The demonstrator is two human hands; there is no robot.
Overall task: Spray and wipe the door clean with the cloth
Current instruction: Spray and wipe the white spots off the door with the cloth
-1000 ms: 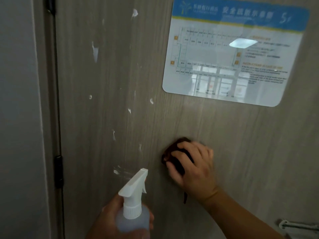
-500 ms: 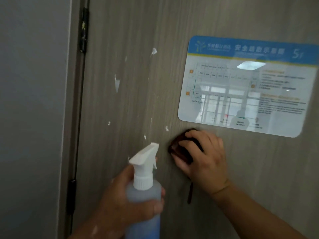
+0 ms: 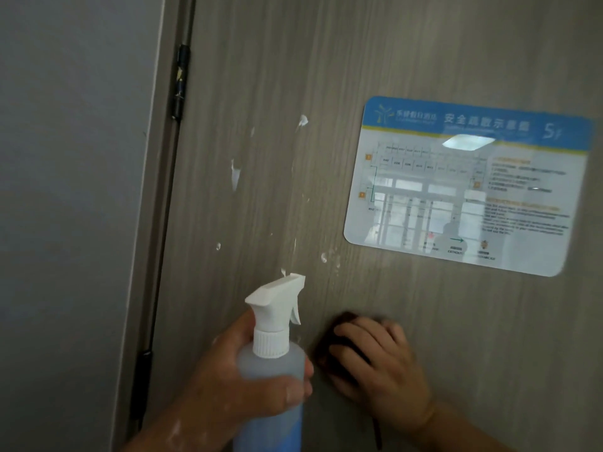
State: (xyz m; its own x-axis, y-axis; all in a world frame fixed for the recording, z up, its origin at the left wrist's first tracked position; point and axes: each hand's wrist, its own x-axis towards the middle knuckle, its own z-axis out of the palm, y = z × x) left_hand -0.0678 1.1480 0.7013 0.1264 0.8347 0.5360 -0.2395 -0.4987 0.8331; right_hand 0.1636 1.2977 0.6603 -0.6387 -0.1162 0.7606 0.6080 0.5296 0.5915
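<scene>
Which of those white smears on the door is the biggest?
The long white smear on the door, nearest the hinge side. It is a tall streak; the others are small dabs.

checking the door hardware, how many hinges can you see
2. One hinge sits high on the door's left edge; the other hinge is low on that edge, beside the left forearm. More may lie outside the view.

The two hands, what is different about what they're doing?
The left hand wraps around a spray bottle and holds it upright just off the door; the right hand lies flat against the door. The left hand grips something hard and see-through with a white top; the right hand presses a dark cloth, mostly hidden under its fingers. Both sit low, below the blue-topped sign.
</scene>
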